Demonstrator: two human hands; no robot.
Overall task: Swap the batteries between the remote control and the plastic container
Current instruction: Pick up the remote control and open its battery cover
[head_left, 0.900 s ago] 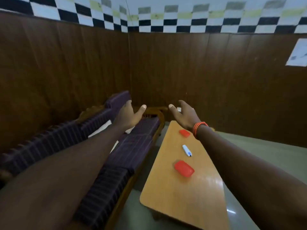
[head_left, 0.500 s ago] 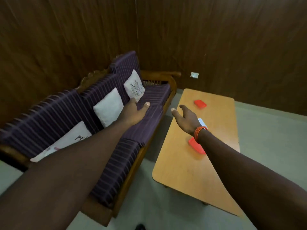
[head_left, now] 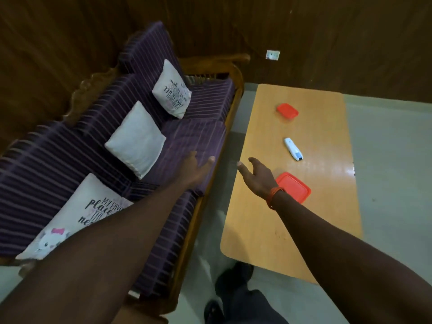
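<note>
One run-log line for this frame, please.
stage: pre-grasp | left hand: open, empty | right hand: open, empty, above table | remote: on table, between near red container and far red container

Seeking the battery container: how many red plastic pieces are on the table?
2. The far red piece lies beyond the remote control; the near red piece is partly hidden by the right hand.

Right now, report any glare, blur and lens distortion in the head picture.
Head view: glare streaks the table just right of the remote and out to the table's right edge; the sofa smears with blur toward the left of the frame; the wide lens bows the table's long edges; the wood wall is dim and shows little detail.
</note>
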